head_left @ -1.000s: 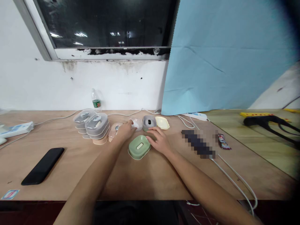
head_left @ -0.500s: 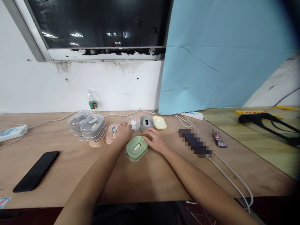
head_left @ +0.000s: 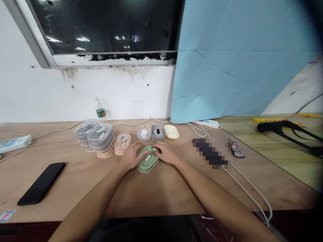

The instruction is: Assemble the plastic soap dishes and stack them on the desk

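A green oval lidded box (head_left: 148, 164) with a pale oblong piece on its top lies flat on the table in front of me. My left hand (head_left: 132, 156) holds its left side, the thumb reaching over the lid. On the far right corner of the box, my right hand (head_left: 166, 153) grips with bent fingers, some of them hidden behind it. Just beyond the left hand sits a peach lidded box (head_left: 122, 143) with a round sticker. Behind the green box are a clear lid (head_left: 143, 133), a grey square container (head_left: 158, 133) and a pale yellow tray-like piece (head_left: 172, 132).
Stacked boxes with clear lids (head_left: 101, 137) stand at the left, near a plastic bottle (head_left: 100, 111). A black phone (head_left: 41, 184) lies front left. On the right are a blurred dark object (head_left: 210, 154), a snack wrapper (head_left: 237, 150) and white cables (head_left: 246, 190).
My left hand has come back from beside the peach box and clear lid onto the green box. The right hand has shifted slightly and now grips that box's corner.
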Available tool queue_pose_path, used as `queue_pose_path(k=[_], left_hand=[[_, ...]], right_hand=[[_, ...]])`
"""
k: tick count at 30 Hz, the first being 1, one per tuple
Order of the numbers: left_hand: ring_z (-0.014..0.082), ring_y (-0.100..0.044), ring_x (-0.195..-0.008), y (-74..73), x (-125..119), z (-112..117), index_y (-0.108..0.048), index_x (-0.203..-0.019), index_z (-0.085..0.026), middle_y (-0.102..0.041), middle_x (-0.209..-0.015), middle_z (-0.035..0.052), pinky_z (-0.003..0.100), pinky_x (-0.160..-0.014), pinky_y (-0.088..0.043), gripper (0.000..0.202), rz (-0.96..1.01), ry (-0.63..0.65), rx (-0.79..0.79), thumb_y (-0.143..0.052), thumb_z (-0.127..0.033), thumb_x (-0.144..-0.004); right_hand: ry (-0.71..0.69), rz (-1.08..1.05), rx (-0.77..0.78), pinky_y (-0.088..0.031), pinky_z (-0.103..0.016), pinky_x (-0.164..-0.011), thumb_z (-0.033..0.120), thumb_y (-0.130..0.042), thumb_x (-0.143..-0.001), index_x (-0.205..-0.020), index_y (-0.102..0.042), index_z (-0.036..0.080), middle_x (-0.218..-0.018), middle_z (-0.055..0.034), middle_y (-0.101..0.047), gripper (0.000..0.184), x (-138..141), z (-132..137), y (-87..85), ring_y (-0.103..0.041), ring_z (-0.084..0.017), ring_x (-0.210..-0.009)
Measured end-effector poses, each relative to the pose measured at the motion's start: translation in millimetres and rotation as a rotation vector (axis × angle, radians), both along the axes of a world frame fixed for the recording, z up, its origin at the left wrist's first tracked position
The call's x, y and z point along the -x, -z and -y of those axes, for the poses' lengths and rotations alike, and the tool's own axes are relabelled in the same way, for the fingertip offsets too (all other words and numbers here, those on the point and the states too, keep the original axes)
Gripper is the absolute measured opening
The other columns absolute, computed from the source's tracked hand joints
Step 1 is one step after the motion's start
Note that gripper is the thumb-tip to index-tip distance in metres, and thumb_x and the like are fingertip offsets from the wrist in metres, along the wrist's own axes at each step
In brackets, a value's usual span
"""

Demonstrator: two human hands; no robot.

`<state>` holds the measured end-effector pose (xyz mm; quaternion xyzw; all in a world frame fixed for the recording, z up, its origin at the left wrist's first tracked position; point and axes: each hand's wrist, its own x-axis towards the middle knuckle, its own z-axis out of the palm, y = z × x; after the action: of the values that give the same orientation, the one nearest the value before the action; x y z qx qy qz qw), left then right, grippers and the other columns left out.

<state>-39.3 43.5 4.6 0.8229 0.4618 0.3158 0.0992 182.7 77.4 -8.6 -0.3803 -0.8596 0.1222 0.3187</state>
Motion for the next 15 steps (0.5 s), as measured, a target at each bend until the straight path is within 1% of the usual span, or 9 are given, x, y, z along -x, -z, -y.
queue_pose_path(k=[2, 4, 6, 8, 10, 13, 15], left_hand=[[0.0254, -0.052, -0.116, 3.6, 2.7, 14.4, -0.054, -0.125, -0.022, -0.055, -0.128, 0.0091, 0.039, -0.1, -0.041, 0.058, -0.064, 0.06, 0.059, -0.053, -0.06, -0.081], [0.0301, -0.048, -0.122, 7.1, 1.9, 22.2, -0.048, -0.132, -0.022, -0.047, -0.137, 0.0115, 0.044, -0.102, -0.039, 0.078, -0.141, 0.075, 0.087, -0.062, -0.066, -0.069], [0.0333, -0.045, -0.124, 9.8, -1.6, 24.1, -0.043, -0.136, -0.021, -0.042, -0.141, 0.0135, 0.048, -0.102, -0.038, 0.088, -0.188, 0.068, 0.087, -0.066, -0.067, -0.064], [0.0337, -0.046, -0.123, 10.9, -5.7, 23.4, -0.044, -0.135, -0.022, -0.041, -0.142, 0.0134, 0.049, -0.101, -0.04, 0.084, -0.194, 0.058, 0.068, -0.068, -0.06, -0.065], [0.0322, -0.049, -0.12, 10.4, -8.2, 22.6, -0.049, -0.13, -0.022, -0.042, -0.141, 0.0121, 0.047, -0.1, -0.041, 0.073, -0.163, 0.053, 0.04, -0.07, -0.051, -0.067], [0.0279, -0.052, -0.118, 8.0, -6.5, 22.6, -0.055, -0.123, -0.023, -0.045, -0.138, 0.0096, 0.041, -0.1, -0.042, 0.057, -0.038, 0.047, 0.024, -0.067, -0.043, -0.071], [0.0258, -0.052, -0.118, 6.8, -3.5, 22.3, -0.056, -0.121, -0.022, -0.049, -0.134, 0.0091, 0.04, -0.1, -0.043, 0.049, 0.085, 0.025, 0.038, -0.061, -0.042, -0.077]], right_hand=[[0.031, -0.019, 0.029, -0.044, -0.029, -0.073, 0.018, -0.057, -0.081, -0.102, -0.065, 0.018, -0.091, -0.0055, -0.064, 0.023, 1.7, -1.5, 1.5, -0.058, -0.016, -0.078], [0.062, -0.041, 0.05, -0.044, -0.03, -0.076, 0.014, -0.055, -0.079, -0.105, -0.065, 0.018, -0.093, -0.0058, -0.065, 0.028, 2.8, -2.8, 2.5, -0.058, -0.017, -0.08], [0.076, -0.049, 0.066, -0.044, -0.031, -0.078, 0.012, -0.054, -0.078, -0.106, -0.065, 0.018, -0.094, -0.0059, -0.066, 0.031, 2.6, -3.8, 3.5, -0.059, -0.018, -0.082], [0.071, -0.061, 0.082, -0.045, -0.032, -0.08, 0.011, -0.051, -0.078, -0.109, -0.064, 0.018, -0.099, -0.0062, -0.067, 0.034, 0.7, -5.0, 4.8, -0.061, -0.019, -0.086], [0.053, -0.098, 0.11, -0.045, -0.032, -0.082, 0.011, -0.047, -0.08, -0.114, -0.06, 0.019, -0.103, -0.0062, -0.067, 0.037, -2.4, -6.6, 6.6, -0.061, -0.019, -0.091], [0.043, -0.188, 0.152, -0.046, -0.032, -0.082, 0.012, -0.039, -0.085, -0.12, -0.055, 0.02, -0.104, -0.0054, -0.066, 0.039, -6.6, -8.6, 8.5, -0.061, -0.017, -0.092], [0.067, -0.221, 0.112, -0.046, -0.033, -0.082, 0.011, -0.037, -0.084, -0.118, -0.054, 0.02, -0.103, -0.0054, -0.065, 0.039, -7.5, -8.7, 8.2, -0.061, -0.017, -0.091]])
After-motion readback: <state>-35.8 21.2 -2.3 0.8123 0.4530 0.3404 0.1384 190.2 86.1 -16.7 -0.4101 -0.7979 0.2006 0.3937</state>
